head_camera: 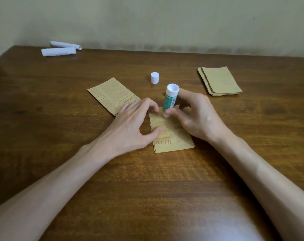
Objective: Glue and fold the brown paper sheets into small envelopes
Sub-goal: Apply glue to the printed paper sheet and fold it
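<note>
A brown printed paper sheet (172,136) lies folded on the wooden table (61,119) in front of me. My right hand (198,117) grips a green and white glue stick (169,101), its tip down on the sheet's far edge. My left hand (132,126) holds the sheet down, fingertips at its far left corner and thumb on its left side. A second printed brown piece (111,94) lies to the left, partly under my left hand. The glue stick's white cap (154,77) stands behind.
A small stack of plain brown sheets (219,80) sits at the back right. Two white rolled or folded papers (61,48) lie at the far left by the wall. The table's near half is bare wood.
</note>
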